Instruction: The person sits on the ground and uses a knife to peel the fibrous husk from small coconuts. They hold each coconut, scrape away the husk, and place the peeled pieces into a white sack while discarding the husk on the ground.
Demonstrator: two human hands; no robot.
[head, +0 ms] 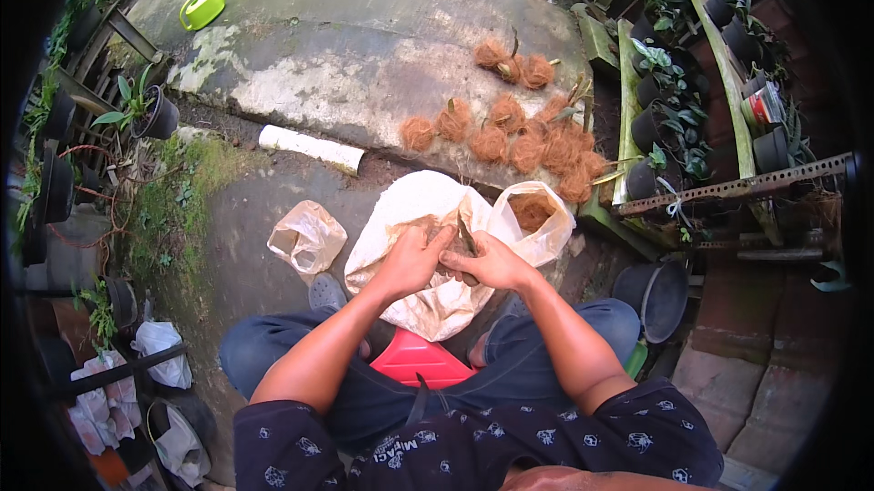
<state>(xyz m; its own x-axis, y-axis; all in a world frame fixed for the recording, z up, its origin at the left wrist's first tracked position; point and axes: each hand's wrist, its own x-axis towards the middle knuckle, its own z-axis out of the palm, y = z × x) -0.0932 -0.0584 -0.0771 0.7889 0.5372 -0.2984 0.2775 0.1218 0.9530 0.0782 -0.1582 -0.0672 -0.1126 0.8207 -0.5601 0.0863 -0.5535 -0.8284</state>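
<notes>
A large white woven sack lies rolled open between my feet. Above its mouth, my left hand and my right hand come together around a small brownish plant cutting, whose dark leaf or stem points up. The fingers hide most of its lower part. Right of the sack, brown coconut fiber fills a translucent plastic bag. Another crumpled plastic bag stands open to the left. Several balls of fiber, some with stems or leaves sticking out, sit on the concrete slab ahead.
A white pipe piece lies by the slab's edge. The green watering can stands far left. Potted plants line the left; more pots stand on racks at right, near a perforated metal bar. A black tub is beside my right knee.
</notes>
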